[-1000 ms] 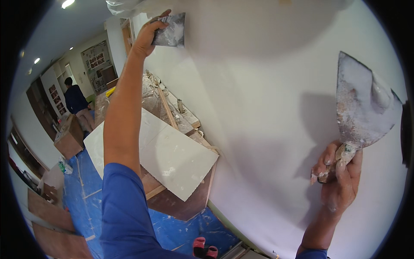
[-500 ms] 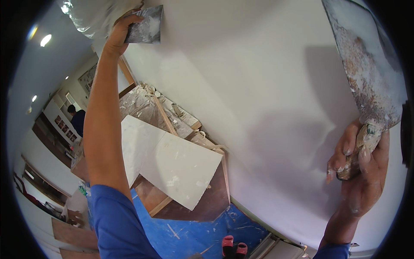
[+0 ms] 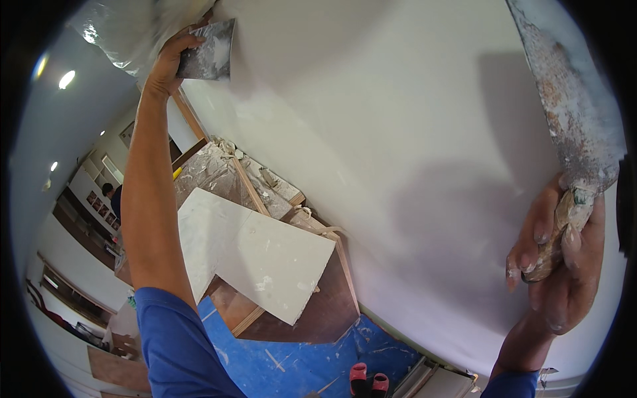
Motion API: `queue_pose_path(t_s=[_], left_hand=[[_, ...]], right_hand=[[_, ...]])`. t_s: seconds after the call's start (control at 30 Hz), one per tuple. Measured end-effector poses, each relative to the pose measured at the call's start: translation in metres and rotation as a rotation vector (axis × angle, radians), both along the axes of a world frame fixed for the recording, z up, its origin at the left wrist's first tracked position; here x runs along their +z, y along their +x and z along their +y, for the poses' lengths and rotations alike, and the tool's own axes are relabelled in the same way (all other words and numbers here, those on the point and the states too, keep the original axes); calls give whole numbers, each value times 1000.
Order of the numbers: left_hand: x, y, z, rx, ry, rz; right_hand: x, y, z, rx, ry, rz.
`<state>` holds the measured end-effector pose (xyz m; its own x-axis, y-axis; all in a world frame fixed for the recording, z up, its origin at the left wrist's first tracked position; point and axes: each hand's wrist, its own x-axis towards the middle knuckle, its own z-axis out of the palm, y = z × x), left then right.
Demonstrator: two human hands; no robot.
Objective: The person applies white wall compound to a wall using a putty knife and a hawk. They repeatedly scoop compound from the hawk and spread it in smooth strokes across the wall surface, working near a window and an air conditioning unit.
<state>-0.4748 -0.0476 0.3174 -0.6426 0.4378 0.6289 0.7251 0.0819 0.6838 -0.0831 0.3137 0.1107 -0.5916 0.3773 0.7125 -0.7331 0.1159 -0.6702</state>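
Observation:
At the upper left, my left hand [image 3: 170, 63] is closed round the edge of a square metal scraper blade [image 3: 211, 52] smeared with white paste. The blade lies at or close to the white wall [image 3: 345, 113]; whether it touches, I cannot tell. At the right, my right hand [image 3: 574, 278] grips a large putty knife [image 3: 576, 126] by its paste-caked handle [image 3: 547, 255]. Its wide blade points up, coated with white and brownish residue, and its top runs out of the picture. My left arm is stretched far up; the right one is bent lower.
Below the wall stands a brown panel surface [image 3: 305, 325] with a white board [image 3: 265, 255] lying on it. Wood strips and crumpled plastic sheeting [image 3: 209, 166] lie behind. Blue sheeting [image 3: 259, 361] covers the floor. Clear plastic [image 3: 126, 33] hangs at upper left. A person [image 3: 113, 197] stands far left.
My left hand and the scraper blade have shifted left and slightly down along the wall. My right hand with the putty knife appears slightly lower and further right, while the whole view has shifted a little.

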Motion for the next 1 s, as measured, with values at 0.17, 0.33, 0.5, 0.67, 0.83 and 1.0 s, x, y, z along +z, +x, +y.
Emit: queue_pose_path(t_s=[0.17, 0.33, 0.5, 0.67, 0.83, 1.0], left_hand=[[-1, 6, 5, 5, -11, -16], [-12, 17, 3, 45, 98, -32], [-64, 61, -15, 191, 288, -130], [-156, 173, 24, 39, 413, -397], [-206, 259, 57, -111, 526, -699], [-210, 285, 65, -240, 563, -788]], right_hand=[[-1, 0, -2, -5, -18, 6], [-2, 0, -9, 33, -23, -69], [-12, -8, -23, 187, -18, -213], [-29, -24, -20, 208, 302, -331], [-44, -36, -28, 94, 569, -328], [-53, -56, -56, -47, 815, 52]])
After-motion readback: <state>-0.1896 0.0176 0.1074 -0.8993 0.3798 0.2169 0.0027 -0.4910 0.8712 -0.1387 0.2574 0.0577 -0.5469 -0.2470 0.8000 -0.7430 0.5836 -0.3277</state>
